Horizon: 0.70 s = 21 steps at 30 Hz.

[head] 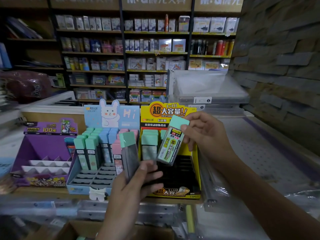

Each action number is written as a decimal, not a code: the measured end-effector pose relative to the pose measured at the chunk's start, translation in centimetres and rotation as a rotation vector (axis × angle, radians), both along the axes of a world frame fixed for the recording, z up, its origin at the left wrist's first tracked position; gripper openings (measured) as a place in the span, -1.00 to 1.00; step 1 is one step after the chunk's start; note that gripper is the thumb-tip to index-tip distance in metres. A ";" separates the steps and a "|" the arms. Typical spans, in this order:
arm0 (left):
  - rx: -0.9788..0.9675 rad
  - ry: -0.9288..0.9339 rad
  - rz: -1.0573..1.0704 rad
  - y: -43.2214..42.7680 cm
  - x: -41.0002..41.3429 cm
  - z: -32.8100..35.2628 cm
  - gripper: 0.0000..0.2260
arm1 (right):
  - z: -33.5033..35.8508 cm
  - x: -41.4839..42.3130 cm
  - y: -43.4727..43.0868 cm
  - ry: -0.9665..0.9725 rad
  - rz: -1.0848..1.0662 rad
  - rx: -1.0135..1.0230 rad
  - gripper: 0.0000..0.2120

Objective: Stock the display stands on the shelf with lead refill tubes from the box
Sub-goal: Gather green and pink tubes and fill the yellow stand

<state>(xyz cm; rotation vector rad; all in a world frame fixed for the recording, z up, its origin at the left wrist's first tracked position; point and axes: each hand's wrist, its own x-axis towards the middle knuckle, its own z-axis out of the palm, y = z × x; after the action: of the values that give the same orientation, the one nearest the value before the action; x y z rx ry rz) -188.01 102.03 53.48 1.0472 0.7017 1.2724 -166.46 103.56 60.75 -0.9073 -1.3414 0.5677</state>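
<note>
Cardboard box [83, 229] is sitting below both wrists. Left hand [136, 184] is clamping its grip round a grey refill tube [129, 153], apparently in reserve. Right hand [204, 134] is pinching a labelled refill tube [170, 144], tilted cap-up, with the yellow display stand [173, 193] just beyond that grip, probably for slotting.

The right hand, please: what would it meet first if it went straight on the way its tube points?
Probably the black slotted tray of the yellow display stand: the right hand tilts its lead refill tube down toward it. Depth is unclear, so the stand's mint-capped tubes might come first.
</note>
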 end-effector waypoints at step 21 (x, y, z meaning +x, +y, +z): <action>-0.001 -0.043 -0.011 0.1 -1.9 0.3 -0.52 | -0.7 -0.2 1.2 -0.374 -0.166 -0.050 -0.92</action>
<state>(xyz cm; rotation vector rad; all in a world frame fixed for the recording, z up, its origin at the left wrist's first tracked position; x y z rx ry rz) -189.89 102.10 53.81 1.0184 0.6632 1.2810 -166.63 104.73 60.04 -1.1948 -1.5711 0.3120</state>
